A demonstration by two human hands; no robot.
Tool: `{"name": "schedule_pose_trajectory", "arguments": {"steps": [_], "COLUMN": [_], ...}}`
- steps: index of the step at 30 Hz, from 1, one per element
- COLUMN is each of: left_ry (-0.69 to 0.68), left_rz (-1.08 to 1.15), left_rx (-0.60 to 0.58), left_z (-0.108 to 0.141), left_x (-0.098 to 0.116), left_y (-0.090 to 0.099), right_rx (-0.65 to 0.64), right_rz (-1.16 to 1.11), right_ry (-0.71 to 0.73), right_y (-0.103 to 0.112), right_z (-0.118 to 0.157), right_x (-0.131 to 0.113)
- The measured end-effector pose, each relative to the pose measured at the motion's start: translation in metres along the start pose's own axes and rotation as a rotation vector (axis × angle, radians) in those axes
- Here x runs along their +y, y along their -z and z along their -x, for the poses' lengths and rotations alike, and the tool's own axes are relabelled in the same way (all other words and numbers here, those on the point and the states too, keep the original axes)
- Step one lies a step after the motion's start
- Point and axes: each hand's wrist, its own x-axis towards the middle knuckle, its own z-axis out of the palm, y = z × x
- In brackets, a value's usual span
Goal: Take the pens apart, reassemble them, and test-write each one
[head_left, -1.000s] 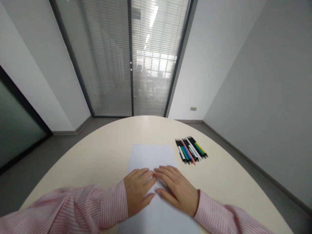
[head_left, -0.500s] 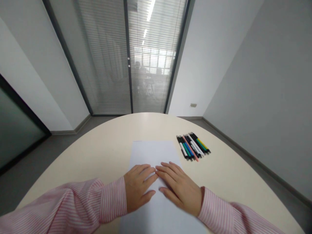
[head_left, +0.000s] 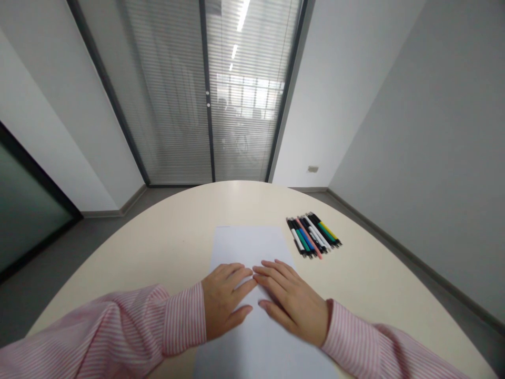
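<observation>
A white sheet of paper (head_left: 252, 245) lies lengthwise on the table in front of me. My left hand (head_left: 225, 301) rests palm down over its left part, fingers stretched out and holding nothing. From the other side my right hand (head_left: 294, 302) lies flat over the paper, its fingers likewise stretched out with nothing in them. The fingertips of both hands meet or nearly meet near the sheet's middle. Beyond the right hand, several pens (head_left: 313, 236) in black, white, green, blue, pink and yellow lie side by side in a slanted row.
The round cream table (head_left: 158, 252) has a curved far edge. Behind it stands a glass partition (head_left: 173, 105) with blinds in a dark frame. A grey wall (head_left: 434, 131) rises on the right, and a small wall plate (head_left: 313, 169) sits low on the far wall.
</observation>
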Motion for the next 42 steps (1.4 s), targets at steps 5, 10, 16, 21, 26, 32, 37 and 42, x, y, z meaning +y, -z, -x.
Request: {"name": "schedule_pose_trajectory", "arguments": {"steps": [5, 10, 16, 21, 26, 32, 37, 42], "left_ry": [0.008, 0.014, 0.003, 0.006, 0.001, -0.005, -0.004, -0.039], "left_rz": [-0.003, -0.003, -0.001, -0.005, -0.009, -0.008, 0.021, 0.113], "left_rx": [-0.022, -0.04, -0.034, -0.01, 0.008, 0.005, -0.025, -0.046], "left_z": [0.0, 0.0, 0.002, 0.002, 0.002, 0.002, 0.002, 0.005], "left_x": [0.001, 0.003, 0.005, 0.007, 0.008, 0.007, 0.007, 0.002], "left_y": [0.002, 0.005, 0.009, 0.012, 0.011, 0.011, 0.014, 0.015], "right_rx": [0.004, 0.041, 0.395, 0.223, 0.078, 0.12, 0.089, 0.033], "right_rz": [-0.018, -0.053, 0.114, 0.308, 0.282, 0.316, 0.298, 0.237], "right_ry": [0.003, -0.002, -0.405, -0.888, -0.963, -1.056, -1.061, -1.029], "right_y": [-0.001, 0.002, 0.03, 0.033, 0.022, 0.024, 0.028, 0.034], "right_z": [0.001, 0.0, -0.013, -0.015, -0.015, -0.02, -0.02, -0.02], "right_x": [-0.001, -0.003, 0.055, 0.115, 0.121, 0.116, 0.124, 0.128]}}
